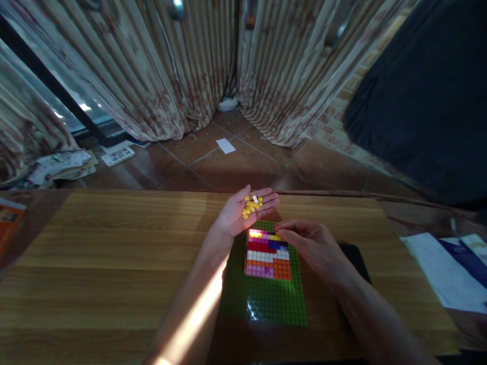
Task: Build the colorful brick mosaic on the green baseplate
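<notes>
My left hand [236,210] lies palm up with its fingers stretched out and holds several small yellow building bricks [251,206], one of them bright in the sunlight. Below it is a green studded baseplate [266,304]. On the plate sits a block of building bricks [262,257] in rows of orange, white, red, blue, pink and yellow. My right hand [314,243] is closed in a pinch at the far right corner of this block, its fingertips on a yellow building brick [279,235] that they partly hide.
The wooden table [114,263] spreads to both sides. A dark flat object [355,258] lies partly under my right forearm. Papers [445,268] are at the right, and an orange printed item [10,225] is at the left. Curtains [182,76] hang beyond the table.
</notes>
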`<state>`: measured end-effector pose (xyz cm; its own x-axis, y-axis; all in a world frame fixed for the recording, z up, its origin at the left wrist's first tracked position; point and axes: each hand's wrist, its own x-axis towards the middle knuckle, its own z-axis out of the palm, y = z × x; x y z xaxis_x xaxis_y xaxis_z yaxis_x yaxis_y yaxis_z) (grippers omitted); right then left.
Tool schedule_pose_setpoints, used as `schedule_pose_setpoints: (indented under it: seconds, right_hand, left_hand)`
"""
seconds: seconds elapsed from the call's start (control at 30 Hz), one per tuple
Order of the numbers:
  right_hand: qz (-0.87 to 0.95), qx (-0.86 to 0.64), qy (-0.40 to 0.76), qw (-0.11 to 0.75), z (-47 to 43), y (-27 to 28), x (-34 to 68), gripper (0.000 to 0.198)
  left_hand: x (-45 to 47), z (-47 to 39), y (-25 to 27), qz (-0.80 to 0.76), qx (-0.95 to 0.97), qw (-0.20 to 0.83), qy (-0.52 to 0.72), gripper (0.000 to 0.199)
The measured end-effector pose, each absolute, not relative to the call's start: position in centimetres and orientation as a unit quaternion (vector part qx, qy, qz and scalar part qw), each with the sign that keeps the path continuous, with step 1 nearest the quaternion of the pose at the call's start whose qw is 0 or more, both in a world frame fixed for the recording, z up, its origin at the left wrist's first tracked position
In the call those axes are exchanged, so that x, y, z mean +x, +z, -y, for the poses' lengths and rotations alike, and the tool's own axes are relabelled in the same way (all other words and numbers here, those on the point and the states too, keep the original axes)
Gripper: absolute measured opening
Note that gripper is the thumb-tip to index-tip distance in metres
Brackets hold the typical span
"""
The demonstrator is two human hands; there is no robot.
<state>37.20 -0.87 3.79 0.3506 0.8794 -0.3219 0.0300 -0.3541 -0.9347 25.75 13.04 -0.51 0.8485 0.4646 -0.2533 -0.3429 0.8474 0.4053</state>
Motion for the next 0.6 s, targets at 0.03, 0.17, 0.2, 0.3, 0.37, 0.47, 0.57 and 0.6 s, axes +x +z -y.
schedule_pose_setpoints:
  seconds: [0.03,0.17,0.2,0.3,0.37,0.47,0.57,0.6]
  right_hand:
    - [0.346,-0.678,0.451,0.465,0.9,3.9,37.5,0.022]
    - [0.413,-0.687,0.316,0.507,0.1,4.5,38.8,0.019]
    - [0.442,-0.688,0.275,0.506,-0.4,4.6,39.1,0.017]
    - [0.557,-0.677,0.181,0.445,-2.1,4.4,39.3,0.014]
    - [0.625,-0.663,0.14,0.387,-3.3,4.0,39.1,0.015]
    - [0.68,-0.653,0.101,0.319,-4.5,3.5,38.7,0.019]
    - [0.69,-0.659,0.08,0.287,-5.2,3.2,38.6,0.018]
    - [0.689,-0.661,0.08,0.285,-5.3,3.2,38.7,0.017]
  left_hand:
    - [25.7,-13.0,-0.5,-0.169,0.174,0.946,0.213,0.051]
    - [25.7,-13.1,-0.7,-0.141,0.171,0.955,0.198,0.052]
    - [25.7,-13.1,-0.7,-0.137,0.172,0.956,0.194,0.052]
    - [25.7,-13.1,-0.7,-0.145,0.181,0.955,0.187,0.052]
    - [25.7,-13.1,-0.7,-0.155,0.186,0.952,0.186,0.052]
    - [25.7,-13.1,-0.6,-0.165,0.181,0.951,0.19,0.048]
    - [25.7,-13.1,-0.5,-0.167,0.174,0.951,0.192,0.046]
    - [25.8,-13.1,-0.5,-0.165,0.172,0.952,0.192,0.046]
